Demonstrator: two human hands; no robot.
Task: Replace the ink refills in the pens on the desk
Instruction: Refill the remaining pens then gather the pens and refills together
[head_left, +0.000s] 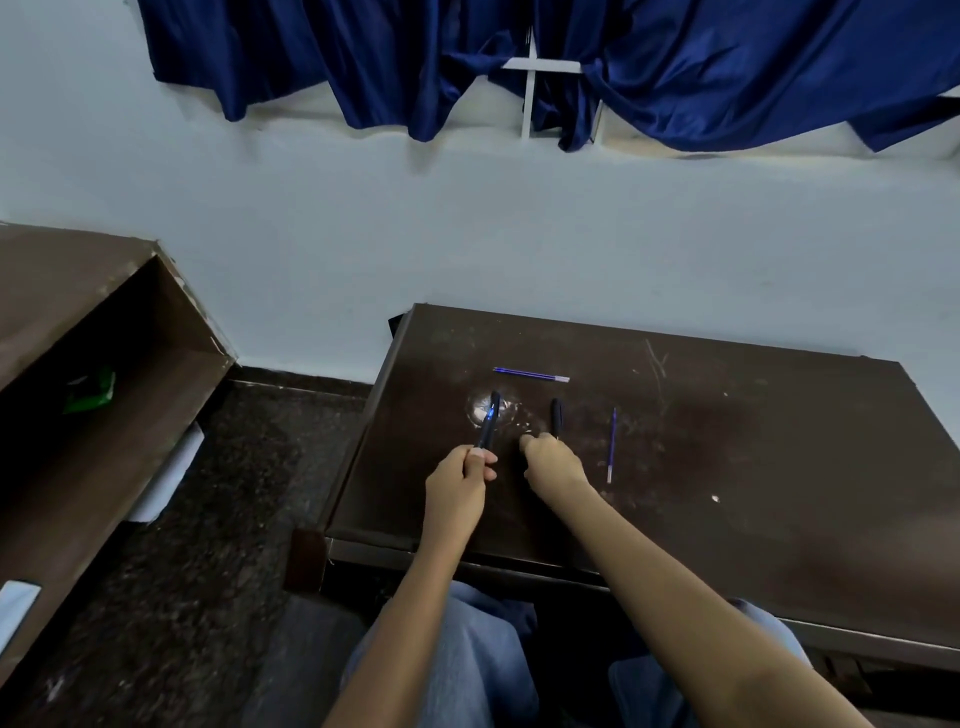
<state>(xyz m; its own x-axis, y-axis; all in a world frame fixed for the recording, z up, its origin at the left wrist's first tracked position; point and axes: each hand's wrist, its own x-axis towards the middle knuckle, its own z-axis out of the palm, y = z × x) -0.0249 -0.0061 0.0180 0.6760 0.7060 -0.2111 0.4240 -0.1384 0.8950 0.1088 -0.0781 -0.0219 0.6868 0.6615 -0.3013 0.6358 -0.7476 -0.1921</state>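
On the dark brown desk (727, 467), my left hand (460, 480) grips the near end of a dark pen (489, 421), which points away from me over a bright glare spot. My right hand (553, 465) is closed around the near end of a second dark pen (557, 415), which lies or stands just to the right of the first. A blue ink refill (531, 374) lies crosswise beyond both pens. Another blue refill (612, 446) lies lengthwise to the right of my right hand.
The desk's left edge (363, 441) drops to a speckled dark floor. A brown shelf unit (93, 364) stands at the left with a green item (91, 392) inside. The pale wall and blue curtain (571, 67) are behind the desk. My knees are under the front edge.
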